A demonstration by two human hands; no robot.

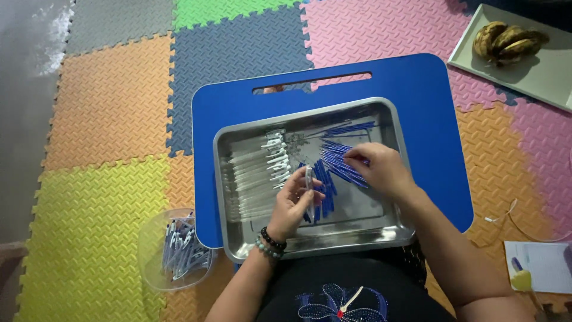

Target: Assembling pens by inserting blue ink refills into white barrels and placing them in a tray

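Observation:
A steel tray (310,238) rests on a blue lap table (417,95). Clear pen barrels with white clips (262,173) lie stacked in its left half. Blue pen refills (333,158) are heaped in the middle and right. My left hand (295,203) holds one clear pen barrel (309,185) upright over the tray's middle. My right hand (378,170) rests on the pile of blue refills, fingertips pinching at them. Whether a refill is lifted I cannot tell.
A clear plastic container (176,250) with several assembled pens sits on the foam floor mat at lower left. A pale tray with bananas (506,42) lies at upper right. A sheet of paper (539,265) and a thin cable lie at right.

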